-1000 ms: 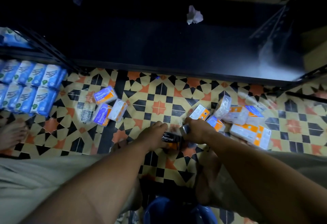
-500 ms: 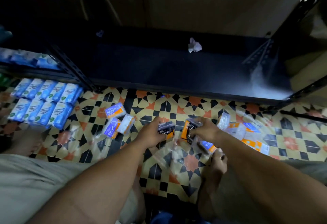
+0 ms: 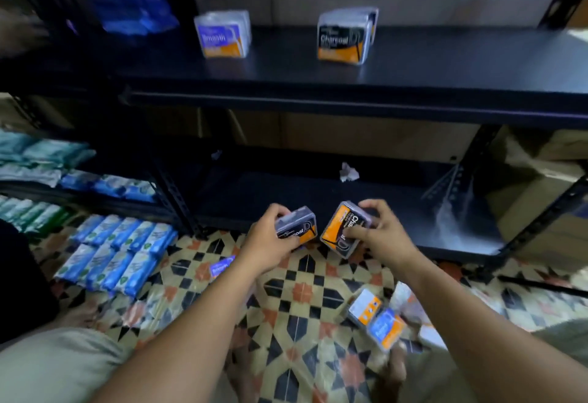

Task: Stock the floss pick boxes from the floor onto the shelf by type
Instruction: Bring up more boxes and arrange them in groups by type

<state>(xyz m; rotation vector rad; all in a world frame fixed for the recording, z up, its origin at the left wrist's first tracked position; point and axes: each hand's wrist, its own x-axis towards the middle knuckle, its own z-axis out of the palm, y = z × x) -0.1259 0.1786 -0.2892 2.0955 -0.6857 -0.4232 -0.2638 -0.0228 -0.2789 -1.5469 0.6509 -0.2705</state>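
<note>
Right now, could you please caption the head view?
Left hand holds one Charcoal box, right hand a tilted Charcoal box; Smooth boxes and Charcoal stack stand on the shelf.

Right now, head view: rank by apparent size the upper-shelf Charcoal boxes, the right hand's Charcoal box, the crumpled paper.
1. upper-shelf Charcoal boxes and the Charcoal box in the right hand: look alike, held one nearer, so tied.
2. crumpled paper: smallest.

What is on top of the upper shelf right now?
On the upper shelf stand a Smooth box towards the left and a Charcoal box further right, apart. More boxes seem lined up behind each; the front ones cover them, so their number cannot be told.
</note>
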